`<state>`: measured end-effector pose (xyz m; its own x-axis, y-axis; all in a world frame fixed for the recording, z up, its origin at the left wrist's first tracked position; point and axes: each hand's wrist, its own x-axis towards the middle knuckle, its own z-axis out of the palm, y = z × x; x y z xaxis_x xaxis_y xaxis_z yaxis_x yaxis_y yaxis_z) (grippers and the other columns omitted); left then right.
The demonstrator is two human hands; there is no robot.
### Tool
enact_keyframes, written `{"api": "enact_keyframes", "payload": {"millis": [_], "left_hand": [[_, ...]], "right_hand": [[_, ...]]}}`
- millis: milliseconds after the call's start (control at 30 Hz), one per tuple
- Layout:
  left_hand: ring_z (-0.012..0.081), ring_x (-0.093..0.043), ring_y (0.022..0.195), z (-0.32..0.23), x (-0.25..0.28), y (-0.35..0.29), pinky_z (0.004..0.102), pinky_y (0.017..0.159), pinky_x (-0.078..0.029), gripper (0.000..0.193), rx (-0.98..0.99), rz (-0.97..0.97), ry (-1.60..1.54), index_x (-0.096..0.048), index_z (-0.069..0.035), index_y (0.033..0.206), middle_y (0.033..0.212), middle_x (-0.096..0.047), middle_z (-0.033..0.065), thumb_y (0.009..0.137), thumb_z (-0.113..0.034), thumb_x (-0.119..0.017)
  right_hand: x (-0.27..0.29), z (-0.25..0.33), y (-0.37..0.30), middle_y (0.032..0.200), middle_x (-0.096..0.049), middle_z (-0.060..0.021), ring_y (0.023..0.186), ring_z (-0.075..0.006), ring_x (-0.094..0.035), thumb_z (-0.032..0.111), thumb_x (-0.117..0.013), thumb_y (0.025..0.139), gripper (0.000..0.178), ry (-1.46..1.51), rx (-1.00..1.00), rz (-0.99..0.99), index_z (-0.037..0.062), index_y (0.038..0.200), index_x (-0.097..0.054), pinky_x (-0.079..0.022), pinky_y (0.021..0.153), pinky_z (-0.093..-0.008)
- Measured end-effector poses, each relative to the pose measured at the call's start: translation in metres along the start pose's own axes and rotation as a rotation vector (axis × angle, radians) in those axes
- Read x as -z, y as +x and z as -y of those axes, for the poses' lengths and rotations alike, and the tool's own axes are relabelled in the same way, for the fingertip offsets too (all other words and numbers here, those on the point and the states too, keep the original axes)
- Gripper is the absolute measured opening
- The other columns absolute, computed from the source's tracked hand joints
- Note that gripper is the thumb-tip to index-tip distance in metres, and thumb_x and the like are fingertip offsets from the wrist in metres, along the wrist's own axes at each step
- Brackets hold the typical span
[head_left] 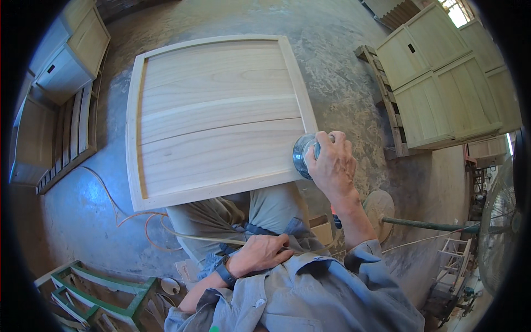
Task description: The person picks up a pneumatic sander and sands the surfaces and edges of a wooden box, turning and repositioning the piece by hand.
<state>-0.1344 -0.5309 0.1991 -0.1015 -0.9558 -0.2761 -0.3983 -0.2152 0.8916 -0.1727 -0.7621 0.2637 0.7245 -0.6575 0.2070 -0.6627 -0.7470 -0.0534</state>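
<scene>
The right hand (336, 163) gripped a round sander (302, 157) at the near right corner of a framed wooden panel (215, 149). The left hand (259, 255) lay at the waist; whether it clasped the pale hose (207, 238) could not be told.

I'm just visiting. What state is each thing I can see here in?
Right hand: closed around the sander.
Sander: held at the panel's right edge; running or not, can't tell.
Wooden panel: framed, bare, unpainted.
Left hand: at the waist; grip unclear.
Watch: worn on the left wrist.
Right-hand cabinets: on a pallet, doors look shut.
Fan: standing; on or off unclear.
</scene>
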Motion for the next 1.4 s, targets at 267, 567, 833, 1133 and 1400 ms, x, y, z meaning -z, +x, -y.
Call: {"api": "enact_keyframes", "payload": {"millis": [267, 567, 833, 1133, 1400], "left_hand": [[0.0378, -0.068, 0.086, 0.002, -0.005, 0.02, 0.0452, 0.074, -0.053, 0.033, -0.025, -0.009, -0.067, -0.06, -0.005, 0.109, 0.09, -0.069, 0.0195, 0.097, -0.035, -0.058], [0.0403, -0.067, 0.085, 0.005, -0.008, 0.027, 0.0478, 0.072, -0.052, 0.035, 0.003, -0.072, -0.114, -0.059, -0.004, 0.108, 0.089, -0.069, 0.0202, 0.095, -0.036, -0.06], [0.0368, -0.069, 0.083, -0.009, 0.018, 0.026, 0.0432, 0.072, -0.054, 0.038, 0.117, -0.153, -0.125, -0.06, -0.003, 0.115, 0.086, -0.07, 0.018, 0.096, -0.035, -0.061], [0.0354, -0.069, 0.077, -0.004, 0.025, 0.033, 0.0421, 0.068, -0.054, 0.037, 0.115, -0.259, -0.133, -0.06, -0.002, 0.114, 0.082, -0.07, 0.0164, 0.094, -0.033, -0.063], [0.0335, -0.069, 0.075, -0.007, 0.032, 0.037, 0.041, 0.067, -0.054, 0.034, 0.152, -0.256, -0.184, -0.062, -0.002, 0.11, 0.08, -0.069, 0.0162, 0.094, -0.031, -0.063]], "right_hand": [[-0.009, -0.019, 0.047, 0.111, -0.056, -0.0181, 0.098, -0.0397, -0.061, 0.024, -0.066, 0.087, 0.025, -0.047, 0.004, 0.019, 0.0085, 0.106, -0.062, -0.058, 0.075, -0.0445], [-0.021, -0.008, 0.102, 0.111, -0.057, -0.0209, 0.101, -0.0427, -0.061, 0.025, -0.066, 0.087, 0.03, -0.012, 0.027, 0.05, 0.0087, 0.113, -0.064, -0.059, 0.076, -0.0452], [-0.027, -0.003, 0.165, 0.114, -0.057, -0.0229, 0.105, -0.045, -0.061, 0.027, -0.063, 0.089, 0.036, -0.022, -0.022, 0.09, 0.0078, 0.119, -0.063, -0.058, 0.081, -0.0486], [-0.04, 0.014, 0.211, 0.119, -0.055, -0.0251, 0.111, -0.0464, -0.058, 0.029, -0.061, 0.091, 0.039, 0.004, -0.04, 0.11, 0.0081, 0.124, -0.062, -0.055, 0.087, -0.05], [-0.037, 0.02, 0.212, 0.122, -0.055, -0.0245, 0.113, -0.046, -0.058, 0.03, -0.06, 0.092, 0.04, 0.01, -0.01, 0.164, 0.0091, 0.125, -0.062, -0.053, 0.091, -0.0497]]}}
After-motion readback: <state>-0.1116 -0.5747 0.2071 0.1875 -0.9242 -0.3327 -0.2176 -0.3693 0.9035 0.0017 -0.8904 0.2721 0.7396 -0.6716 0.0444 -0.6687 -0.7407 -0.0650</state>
